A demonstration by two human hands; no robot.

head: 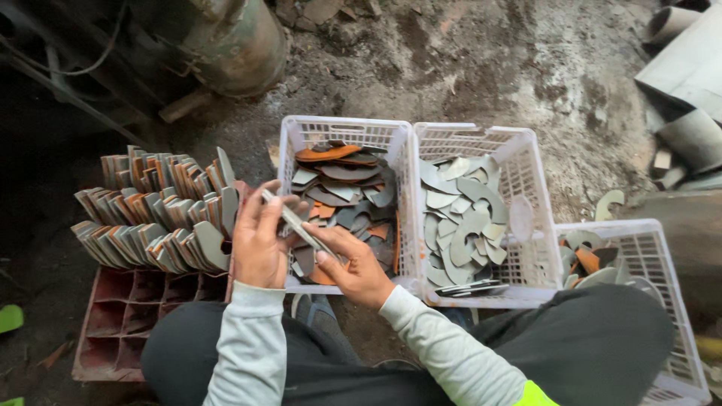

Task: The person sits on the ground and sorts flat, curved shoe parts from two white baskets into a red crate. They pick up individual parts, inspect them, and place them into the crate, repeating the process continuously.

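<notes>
Both hands on one thin flat cutout piece [297, 223], grey, seen nearly edge-on, running diagonally from upper left to lower right just above the near edge of the left white basket [299, 137]. Left hand [259, 242] has fingers curled up around the piece's upper end, thumb side toward the basket, a partial grip and not a full fist. Right hand [353, 263] pinches the lower end between thumb and forefinger, other fingers folded under. Left basket holds a loose pile of curved cutouts [346, 192], grey, dark and orange-brown. Middle white basket [519, 150], touching it on the right, holds lighter grey curved pieces [462, 218]. Third white basket [654, 248] further right, partly hidden by the knee, has a few more. Left of the hands: rows of the same pieces stacked on edge [162, 214] on a reddish compartment tray [113, 316]. Dirt floor [526, 68] all round.
</notes>
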